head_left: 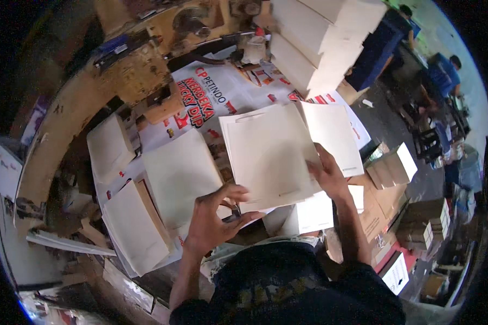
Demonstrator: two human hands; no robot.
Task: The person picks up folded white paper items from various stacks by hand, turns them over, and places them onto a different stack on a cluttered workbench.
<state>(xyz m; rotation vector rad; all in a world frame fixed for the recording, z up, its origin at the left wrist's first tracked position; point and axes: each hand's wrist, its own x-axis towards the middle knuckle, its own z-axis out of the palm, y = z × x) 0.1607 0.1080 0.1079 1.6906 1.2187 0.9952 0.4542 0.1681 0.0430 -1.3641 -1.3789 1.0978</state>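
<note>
A thin pile of cream paper sheets lies in front of me, its edges slightly fanned at the left. My right hand grips the pile's right edge, thumb over the top sheet. By the pile's near left corner is my left hand, its thumb and fingers curved apart. A small dark shape shows in the gap between them, too unclear to name. Beneath the right edge lies another cream stack. To the left of the pile is a thicker cream stack.
More cream stacks lie on the printed sheet covering the table. A tall paper pile rises at the far right. Wooden machinery stands at the far left. Bundles sit at right, and other people are beyond.
</note>
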